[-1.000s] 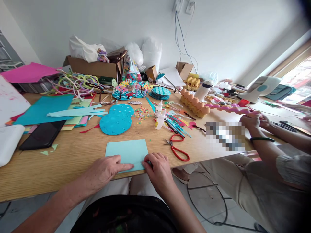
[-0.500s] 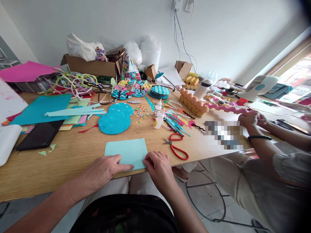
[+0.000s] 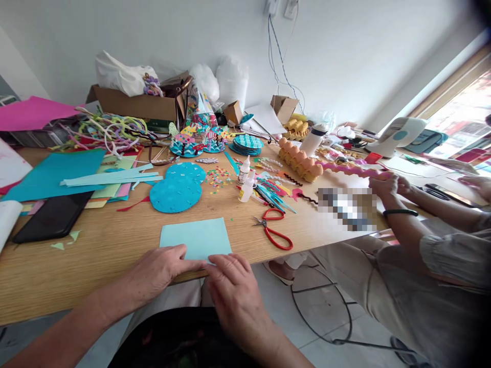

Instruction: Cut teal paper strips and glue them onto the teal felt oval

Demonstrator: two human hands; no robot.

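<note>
A folded-looking sheet of light blue paper (image 3: 196, 232) lies at the table's near edge. My left hand (image 3: 164, 266) rests on its near left part, index finger stretched along the near edge and thumb apart. My right hand (image 3: 233, 286) is closed at the paper's near edge, its fingertips touching the paper beside my left index fingertip. What its thumb does underneath is hidden. Red-handled scissors (image 3: 274, 230) lie open to the right of the paper. Beyond it are blue discs (image 3: 175, 194) with small raised bits and two small glue bottles (image 3: 246, 188).
At left lie a black phone (image 3: 53, 217), blue paper strips (image 3: 111, 176) and coloured sheets. Confetti (image 3: 217, 176), pipe cleaners (image 3: 111, 130) and egg-carton strips (image 3: 301, 161) fill the back. At right, another person's hands (image 3: 387, 186) hold a pink strip.
My right hand has slid left along the paper's near edge, from its right corner to my left index fingertip. My left hand stays on the paper. Another hand appears at far right.
</note>
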